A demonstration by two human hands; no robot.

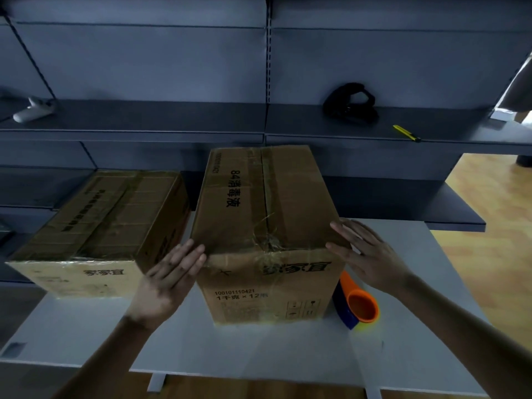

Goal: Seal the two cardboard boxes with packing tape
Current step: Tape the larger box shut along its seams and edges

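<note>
2 brown cardboard boxes sit on a grey counter (259, 349). The left box (95, 226) is taped (print blurred). The left hand (167, 279) and right hand (365, 254), fingers spread flat, flank the taller box (267, 226), printed "100101110421". An orange-handled tape dispenser (357, 305) lies right.

The right box (267, 226) reads "84消毒液" on its top; its near face carries the brand "家家宜", the number "100101110421" and "1千克 × 12". The left box (98, 226) shows "家家宜" on its near face.
</note>
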